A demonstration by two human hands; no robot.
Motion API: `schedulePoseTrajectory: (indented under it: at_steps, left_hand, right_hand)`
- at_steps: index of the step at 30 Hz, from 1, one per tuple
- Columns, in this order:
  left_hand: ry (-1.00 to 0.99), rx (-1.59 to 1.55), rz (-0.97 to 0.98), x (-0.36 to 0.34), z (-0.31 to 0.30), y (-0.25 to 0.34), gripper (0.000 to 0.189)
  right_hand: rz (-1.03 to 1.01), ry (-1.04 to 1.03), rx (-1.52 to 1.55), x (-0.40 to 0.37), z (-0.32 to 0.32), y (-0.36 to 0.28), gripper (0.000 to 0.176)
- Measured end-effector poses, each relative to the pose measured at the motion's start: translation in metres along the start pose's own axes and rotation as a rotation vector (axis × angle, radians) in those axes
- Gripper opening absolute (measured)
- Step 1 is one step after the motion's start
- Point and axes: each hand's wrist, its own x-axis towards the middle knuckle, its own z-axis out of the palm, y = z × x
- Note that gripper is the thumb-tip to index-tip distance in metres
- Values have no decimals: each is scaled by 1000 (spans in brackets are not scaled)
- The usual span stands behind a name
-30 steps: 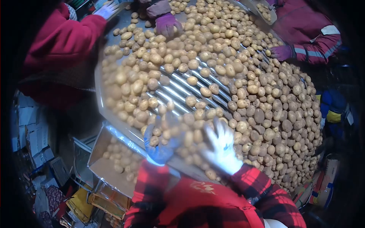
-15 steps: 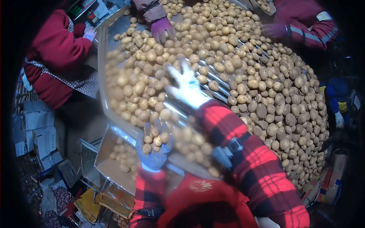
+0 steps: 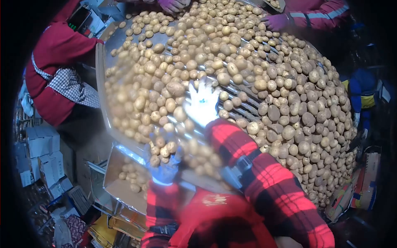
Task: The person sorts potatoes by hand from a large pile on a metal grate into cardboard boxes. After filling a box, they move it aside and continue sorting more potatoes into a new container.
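My left hand (image 3: 164,174), in a blue-grey glove, is cupped palm up around several small potatoes (image 3: 163,151) by the table's near edge. My right hand (image 3: 203,103), in a white glove, lies with fingers spread on the heap of potatoes (image 3: 173,89) and appears to grip none. Metal bars (image 3: 244,108) show between the potatoes just right of it. Left of my left hand, a cardboard box (image 3: 128,195) holds more potatoes.
A raised metal rim (image 3: 100,82) bounds the sorting table on the left. A person in a maroon top (image 3: 62,49) stands there. Purple-gloved hands of other people, one at the top (image 3: 173,5) and another at the upper right (image 3: 275,21), are near the heap. White cartons (image 3: 51,163) are stacked lower left.
My right hand has drawn slightly back over the heap. My left hand still cups potatoes. The purple-gloved hand at the top has moved off the potatoes toward the far edge; the view has shifted.
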Motion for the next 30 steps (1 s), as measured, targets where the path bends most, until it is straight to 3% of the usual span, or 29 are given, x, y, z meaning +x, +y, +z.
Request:
schedulePoseTrajectory:
  at_steps: [2,3,4,6,8,12,14,15,17,18,19,20,24,26,28,30]
  left_hand:
    - [-57,133,59,-4,4,7,41]
    - [-257,174,36,-2,-27,24,52]
    - [-255,175,36,0,-27,23,52]
    - [-252,-68,54,2,-26,22,49]
    - [-237,-44,27,1,-16,22,47]
    - [-218,-376,3,-7,-16,25,53]
    - [-263,-66,0,-7,-4,20,54]
    - [-261,-67,7,-10,5,18,54]
    - [-117,-1357,-114,-16,22,15,37]
    - [-116,-1362,-110,-17,19,15,37]
    - [-138,-1128,-70,-18,16,17,39]
    - [-158,-894,-29,-19,11,20,42]
    - [-211,56,125,-25,-3,29,55]
    - [-196,63,128,-28,-6,28,56]
    - [-177,81,132,-34,-7,26,57]
    - [36,980,367,-46,-9,21,60]
  right_hand:
    - [-158,82,87,-30,-1,-18,78]
    - [-254,25,239,-50,-4,-19,77]
    - [-348,-32,394,-72,-5,-21,76]
    - [-252,-37,520,-113,-32,-22,76]
    - [-394,-116,509,-137,-56,8,68]
    - [-442,-159,463,-141,-84,29,54]
    - [-621,-197,475,-131,-81,29,54]
    - [-704,-285,473,-127,-78,20,50]
    - [-795,-257,507,-114,-62,3,48]
    - [-880,-223,537,-106,-48,-2,47]
    - [-840,-223,589,-96,-24,-4,44]
    - [-948,-259,423,-74,-34,-9,39]
    - [-954,-136,576,-34,-9,-15,30]
    - [-1021,112,582,-8,8,-17,31]
    - [-977,167,347,45,-16,-7,31]
    - [-879,160,183,85,-21,15,32]
